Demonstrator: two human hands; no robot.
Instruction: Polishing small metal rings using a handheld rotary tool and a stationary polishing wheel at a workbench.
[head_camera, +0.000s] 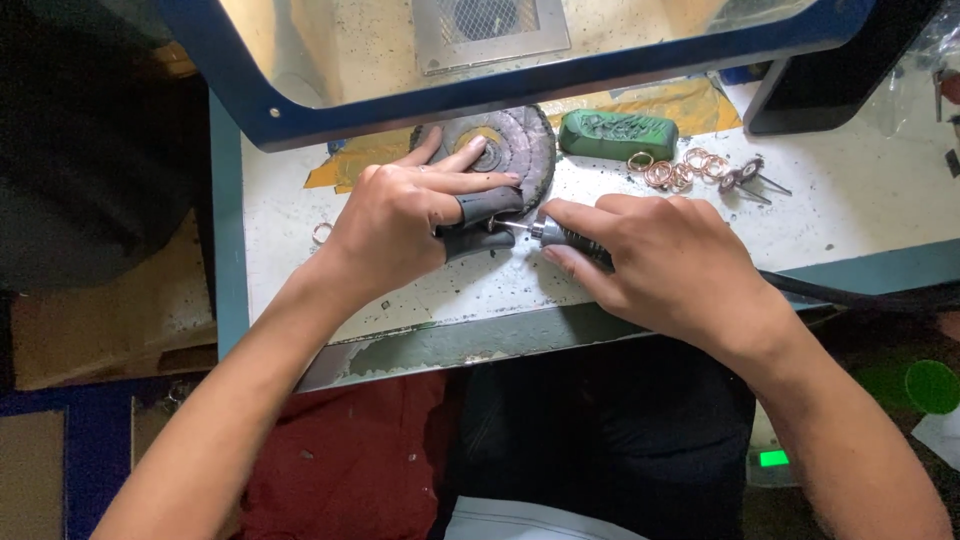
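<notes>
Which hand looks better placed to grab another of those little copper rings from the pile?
Probably the right hand: the pile of copper rings lies just beyond its knuckles, near the green block. It holds the rotary tool, though. The left hand pinches a small piece, farther away.

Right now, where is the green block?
In the head view, the green block lies at the back of the white bench, right of the round buffing wheel and just left of the pile of copper rings.
</notes>
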